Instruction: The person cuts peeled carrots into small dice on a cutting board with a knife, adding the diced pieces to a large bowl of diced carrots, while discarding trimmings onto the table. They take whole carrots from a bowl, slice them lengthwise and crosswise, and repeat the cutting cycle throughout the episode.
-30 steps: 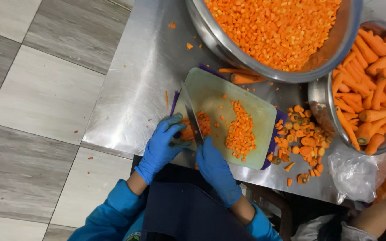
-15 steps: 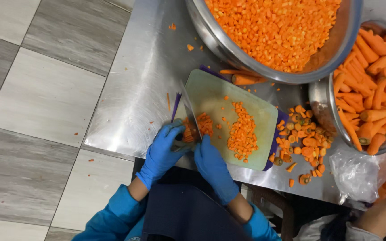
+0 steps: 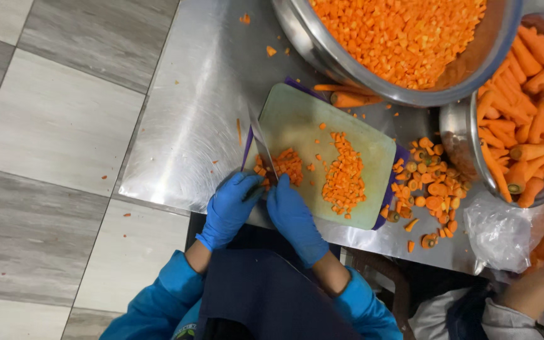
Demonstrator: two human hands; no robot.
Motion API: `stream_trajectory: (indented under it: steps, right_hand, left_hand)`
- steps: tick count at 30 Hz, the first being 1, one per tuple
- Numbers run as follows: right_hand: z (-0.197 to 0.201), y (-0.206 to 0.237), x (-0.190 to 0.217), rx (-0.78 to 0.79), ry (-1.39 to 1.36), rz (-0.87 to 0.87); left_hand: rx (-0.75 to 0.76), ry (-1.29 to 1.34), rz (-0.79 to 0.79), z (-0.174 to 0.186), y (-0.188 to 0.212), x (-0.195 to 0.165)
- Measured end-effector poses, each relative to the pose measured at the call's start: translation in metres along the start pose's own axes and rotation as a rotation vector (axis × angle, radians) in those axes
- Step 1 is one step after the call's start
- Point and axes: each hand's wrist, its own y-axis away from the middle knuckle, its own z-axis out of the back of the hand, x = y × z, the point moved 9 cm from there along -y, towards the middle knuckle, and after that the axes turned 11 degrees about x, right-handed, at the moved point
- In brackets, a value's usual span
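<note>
The left hand (image 3: 229, 211) is closed around a knife (image 3: 261, 146) whose blade points toward the upper frame. The carrot pieces (image 3: 283, 165) lie just right of it, under the curled right hand (image 3: 292, 215).

**Around the chopping spot**

A big steel bowl (image 3: 297, 31) brims with diced carrot. A second bowl (image 3: 458, 135) at the right holds peeled whole carrots. Carrot ends (image 3: 432, 192) lie heaped on the steel desk (image 3: 196, 113) beside a crumpled clear bag (image 3: 502, 233), contents hard to tell. Grey tiled floor (image 3: 51, 126) lies left.
</note>
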Motion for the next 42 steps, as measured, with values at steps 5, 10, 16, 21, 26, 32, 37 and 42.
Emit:
stream_trajectory:
  steps: [5, 10, 16, 21, 26, 32, 37, 42]
  right_hand:
    - [0.013, 0.004, -0.014, 0.094, -0.141, -0.125]
    - [0.027, 0.018, 0.013, 0.086, -0.070, 0.039]
    - [-0.004, 0.012, 0.009, 0.147, -0.048, -0.051]
    - [-0.016, -0.001, -0.007, 0.188, -0.130, -0.159]
    - [0.007, -0.007, -0.032, 0.144, -0.251, -0.223]
    - [0.027, 0.000, -0.041, 0.069, -0.250, -0.277]
    - [0.033, 0.010, -0.023, 0.038, -0.327, -0.231]
    - [0.016, 0.011, 0.006, 0.110, -0.289, -0.129]
  left_hand:
    - [0.015, 0.133, 0.081, 0.001, -0.004, 0.005]
    - [-0.008, 0.113, 0.084, -0.001, -0.005, 0.012]
    - [-0.008, 0.061, 0.088, -0.009, 0.003, 0.023]
    - [-0.043, -0.015, 0.060, -0.011, -0.001, 0.022]
    - [-0.022, 0.166, -0.044, -0.012, -0.008, 0.009]
    - [-0.154, 0.070, -0.152, 0.012, -0.007, -0.016]
    - [-0.189, 0.022, -0.134, 0.009, -0.014, -0.019]
    - [-0.228, 0.365, 0.042, -0.003, -0.010, 0.006]
